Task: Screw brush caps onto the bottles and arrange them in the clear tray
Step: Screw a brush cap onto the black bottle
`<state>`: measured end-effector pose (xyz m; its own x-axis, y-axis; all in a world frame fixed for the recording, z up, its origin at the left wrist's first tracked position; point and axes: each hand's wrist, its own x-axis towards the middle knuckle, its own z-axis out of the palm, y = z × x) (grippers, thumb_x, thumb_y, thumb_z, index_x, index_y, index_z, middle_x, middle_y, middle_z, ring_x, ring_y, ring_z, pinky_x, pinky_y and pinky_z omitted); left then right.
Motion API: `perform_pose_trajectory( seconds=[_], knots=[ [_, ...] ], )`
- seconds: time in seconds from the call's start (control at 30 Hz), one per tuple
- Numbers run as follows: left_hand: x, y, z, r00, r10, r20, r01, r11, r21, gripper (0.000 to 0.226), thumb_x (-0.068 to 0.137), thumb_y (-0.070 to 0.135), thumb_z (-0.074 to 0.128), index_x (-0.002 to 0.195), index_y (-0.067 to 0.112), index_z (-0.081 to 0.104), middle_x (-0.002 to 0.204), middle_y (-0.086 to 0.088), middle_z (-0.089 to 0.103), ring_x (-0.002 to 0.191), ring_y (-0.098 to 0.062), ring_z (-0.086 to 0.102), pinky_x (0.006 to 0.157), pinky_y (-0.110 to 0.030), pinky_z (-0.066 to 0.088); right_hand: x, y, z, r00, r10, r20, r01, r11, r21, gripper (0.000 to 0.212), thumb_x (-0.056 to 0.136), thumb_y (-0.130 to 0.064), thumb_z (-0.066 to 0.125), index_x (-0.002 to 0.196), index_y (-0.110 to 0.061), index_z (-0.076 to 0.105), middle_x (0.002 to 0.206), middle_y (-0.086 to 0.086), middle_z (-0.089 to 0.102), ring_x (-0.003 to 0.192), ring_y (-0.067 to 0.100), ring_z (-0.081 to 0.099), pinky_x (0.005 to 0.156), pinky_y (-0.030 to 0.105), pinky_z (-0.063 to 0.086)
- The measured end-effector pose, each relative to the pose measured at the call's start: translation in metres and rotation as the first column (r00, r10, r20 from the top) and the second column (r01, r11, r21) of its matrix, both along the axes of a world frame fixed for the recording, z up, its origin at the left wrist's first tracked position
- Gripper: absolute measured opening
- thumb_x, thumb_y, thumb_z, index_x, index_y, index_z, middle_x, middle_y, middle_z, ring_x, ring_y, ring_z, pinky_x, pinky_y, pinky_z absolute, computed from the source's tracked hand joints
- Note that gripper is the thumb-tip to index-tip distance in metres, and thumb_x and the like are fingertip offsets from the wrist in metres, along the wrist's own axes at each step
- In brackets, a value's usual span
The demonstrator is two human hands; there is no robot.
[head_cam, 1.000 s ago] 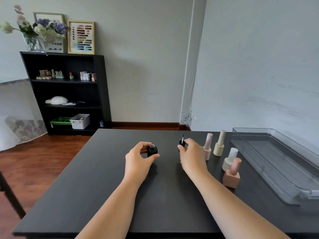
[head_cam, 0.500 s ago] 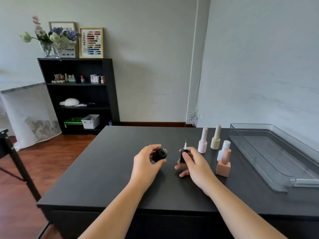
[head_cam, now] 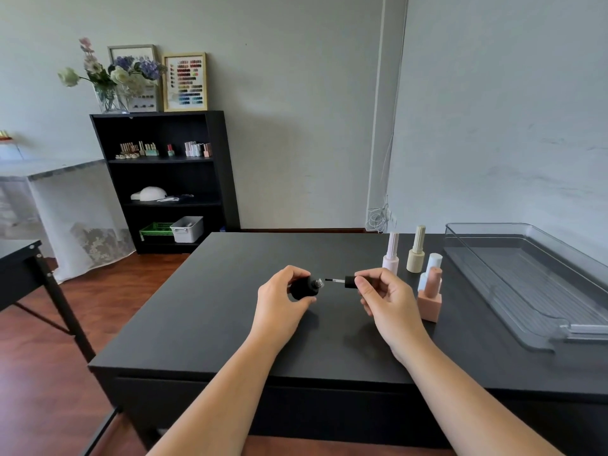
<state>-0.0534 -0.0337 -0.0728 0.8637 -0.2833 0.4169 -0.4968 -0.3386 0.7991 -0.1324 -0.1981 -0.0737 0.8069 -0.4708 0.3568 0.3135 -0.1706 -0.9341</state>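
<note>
View from a head-worn camera, looking fwd and down over a black table (head_cam: 210, 311) in a grey-walled room. 2 bare forearms reach in from the bottom edge. The left hand (head_cam: 279, 301) grips a small black bottle (head_cam: 304, 287) between thumb and fingers, held above the table and tipped sideways so its silver threaded neck points right. The right hand (head_cam: 383, 297) pinches a black brush cap (head_cam: 350, 282) between thumb and forefinger, also held sideways, w/ its thin brush stem pointing left toward the bottle's neck. Brush tip and neck are just apart, not touching.

To the right of the hands stand 4 capped bottles, upright on the table: a pale pink bottle (head_cam: 391, 255), a cream bottle (head_cam: 416, 250), a white bottle (head_cam: 429, 271) and, nearest the camera, a square peach bottle (head_cam: 430, 299) just beside the right hand. Further right lies a long clear tray (head_cam: 493, 291), nothing in it.

Background, left: a black bookshelf (head_cam: 164, 182) w/ small bottles on its top shelf, and a vase of flowers (head_cam: 108, 80) plus 2 framed pictures on top. Wood floor below.
</note>
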Motion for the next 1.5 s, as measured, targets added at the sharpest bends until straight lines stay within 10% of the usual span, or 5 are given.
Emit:
perform_pose_trajectory(
  seconds=[0.63,0.9,1.13,1.5],
  knots=[
    [-0.0036,-0.0012,0.0010,0.995,-0.048,0.083,0.041,0.996,0.083,0.034,0.070,0.010,0.077,0.090,0.035,0.065,0.090,0.018,0.067,0.093,0.000,0.059,0.082,-0.009,0.041,0.0003,0.0027,-0.0022,0.994,-0.006,-0.110,-0.033,0.937,-0.349,0.031,0.085,-0.004,0.063,0.091,-0.034,0.067,0.084,-0.007,0.068,0.062,-0.003,0.059,0.061,0.009,0.049],
    [-0.0063,-0.0005,0.0031,0.993,-0.080,0.090,0.070,0.992,0.107,0.036,0.069,0.012,0.079,0.088,0.038,0.065,0.086,0.024,0.065,0.092,0.007,0.057,0.081,-0.005,0.038,0.0048,0.0045,-0.0040,0.983,-0.093,-0.159,0.018,0.908,-0.419,0.018,0.092,-0.037,0.055,0.078,-0.031,0.064,0.057,-0.006,0.065,0.050,0.001,0.057,0.053,0.009,0.043],
    [-0.0073,-0.0006,0.0046,0.994,-0.084,0.070,0.076,0.991,0.112,0.033,0.069,0.011,0.078,0.091,0.033,0.067,0.087,0.023,0.065,0.092,0.006,0.057,0.080,-0.003,0.036,0.0023,0.0059,-0.0033,0.978,-0.065,-0.200,-0.038,0.882,-0.470,0.015,0.092,-0.031,0.055,0.083,-0.022,0.062,0.061,-0.001,0.066,0.053,0.006,0.055,0.058,0.025,0.047],
    [-0.0075,-0.0002,0.0050,0.994,-0.096,0.059,0.088,0.988,0.123,0.034,0.070,0.012,0.079,0.094,0.032,0.068,0.091,0.022,0.065,0.094,0.002,0.058,0.083,-0.004,0.036,0.0011,0.0063,-0.0020,0.977,-0.108,-0.183,0.002,0.865,-0.502,0.016,0.091,-0.034,0.057,0.082,-0.021,0.063,0.064,-0.001,0.065,0.056,0.009,0.055,0.052,0.012,0.040]
  ],
)
